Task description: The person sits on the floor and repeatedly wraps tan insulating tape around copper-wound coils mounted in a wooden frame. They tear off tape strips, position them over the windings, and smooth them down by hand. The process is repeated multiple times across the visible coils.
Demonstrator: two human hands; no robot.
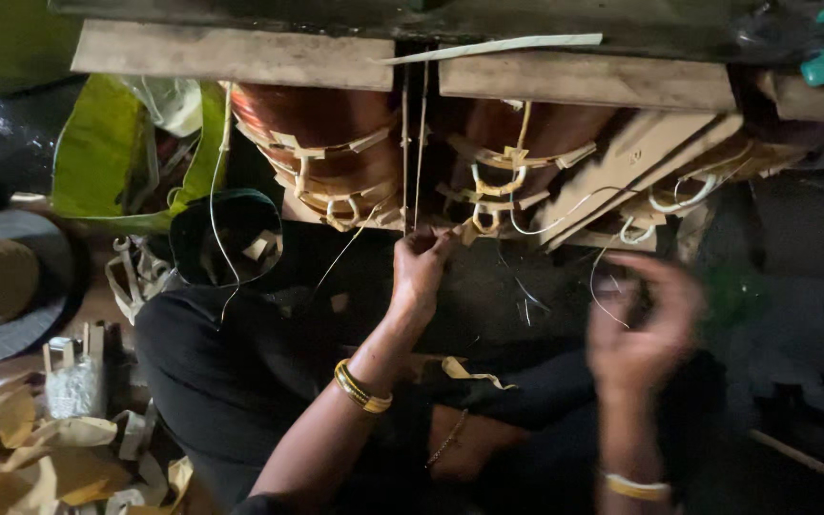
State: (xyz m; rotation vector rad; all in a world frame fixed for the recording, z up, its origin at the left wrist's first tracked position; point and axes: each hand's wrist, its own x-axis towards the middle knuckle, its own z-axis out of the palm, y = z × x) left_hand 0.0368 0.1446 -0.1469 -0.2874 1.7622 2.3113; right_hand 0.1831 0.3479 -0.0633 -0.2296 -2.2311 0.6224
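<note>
Copper windings: two wound coils, the left coil (321,129) and the right coil (536,133), sit under timber beams (240,52) at the far edge of the floor area where the person sits; pale tape ties (336,205) strap the turns, seemingly to keep the layers from springing apart.
Left hand: left hand (422,262) is raised to the gap between the coils, fingers pinched shut on a thin wire (410,143) that runs straight up toward the beams; the tight pinch appears to keep the strand taut.
Right hand: right hand (646,324) is blurred and held apart from the coils; a loop of fine pale lead (603,286) lies just beside it, but whether the grip is closed on it cannot be told.
White sleeved leads: curved sleeves (684,198) hang from the right coil's lower face, near the right hand.
Wrists: gold bangles (362,389) on the left wrist, a pale one on the right.
Seating: person sits cross-legged in dark clothing (231,372) directly below the coils, placing both hands within reach of the lead ends.
Surroundings: paper offcuts (40,458) lie heaped at the near left corner of the floor; a green bag (97,153) stands by the left coil; a dark round spool (7,286) rests at the left edge.
</note>
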